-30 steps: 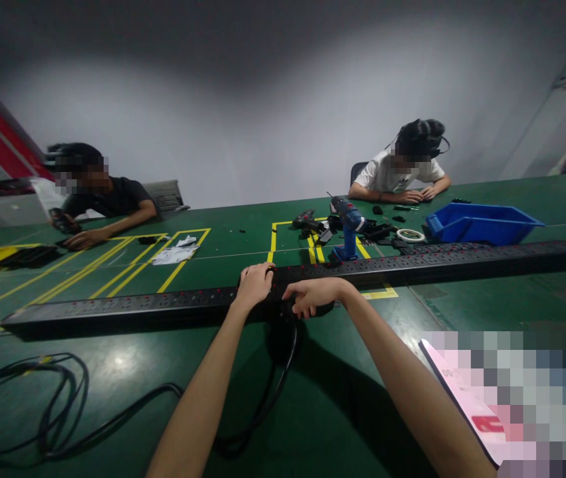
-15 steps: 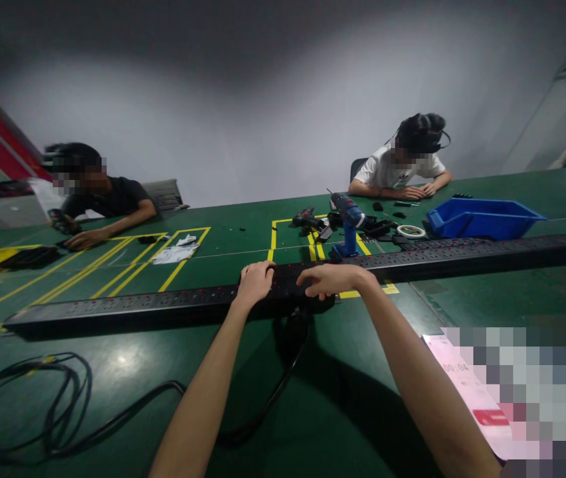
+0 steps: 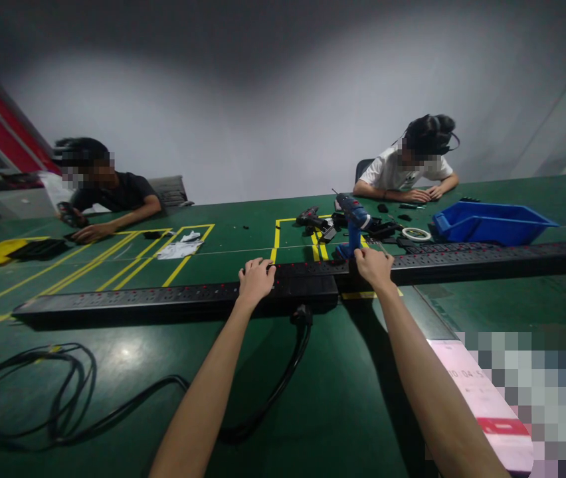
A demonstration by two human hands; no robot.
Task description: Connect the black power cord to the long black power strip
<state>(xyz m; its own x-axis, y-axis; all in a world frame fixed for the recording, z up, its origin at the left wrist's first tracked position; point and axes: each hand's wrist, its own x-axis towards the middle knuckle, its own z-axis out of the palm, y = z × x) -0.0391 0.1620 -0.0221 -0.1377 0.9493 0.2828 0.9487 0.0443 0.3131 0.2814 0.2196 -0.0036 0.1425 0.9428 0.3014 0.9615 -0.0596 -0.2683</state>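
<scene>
My left hand (image 3: 256, 279) rests on top of a long black power strip (image 3: 138, 302) that lies across the green table, with its fingers curled over the strip's far edge. A thick black cable (image 3: 283, 378) plugs into the strip's front side just right of that hand. My right hand (image 3: 373, 265) reaches forward over a second long black power strip (image 3: 487, 255), right at the foot of an upright blue cordless drill (image 3: 353, 222). Its fingers are hidden behind the back of the hand.
The cable runs left into a loose coil (image 3: 58, 398). Behind the drill lie small black parts, another drill (image 3: 307, 216), a tape roll (image 3: 416, 234) and a blue bin (image 3: 492, 222). Two other people sit at the far side. A pink sheet (image 3: 482, 398) lies near right.
My right hand left the near strip by the cable plug and moved forward and right to the foot of the blue drill. My left hand stayed on the strip.
</scene>
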